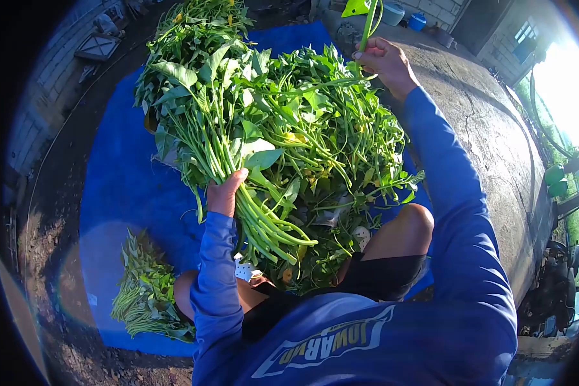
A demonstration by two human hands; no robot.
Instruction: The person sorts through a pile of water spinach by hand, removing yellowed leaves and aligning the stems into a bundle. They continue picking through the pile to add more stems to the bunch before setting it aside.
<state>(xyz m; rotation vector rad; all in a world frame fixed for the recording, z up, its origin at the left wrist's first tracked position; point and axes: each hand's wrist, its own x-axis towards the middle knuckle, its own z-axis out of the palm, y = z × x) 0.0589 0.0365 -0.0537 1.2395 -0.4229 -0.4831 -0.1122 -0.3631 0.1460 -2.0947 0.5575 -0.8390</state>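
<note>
My left hand is closed around a thick bunch of water spinach, its cut stems pointing toward my lap and its leaves spreading away from me. Up at the right, my right hand pinches a water spinach stem between thumb and fingers, and a leaf at its upper end runs out of the frame. A large loose pile of water spinach lies in front of me, behind and beside the bunch. Another tall heap of greens rises at the back left.
A blue tarp lies under the greens. Near my left knee rests a smaller heap of stems and leaves. Concrete floor stretches to the right. A blue container stands at the back; dark machinery is at far right.
</note>
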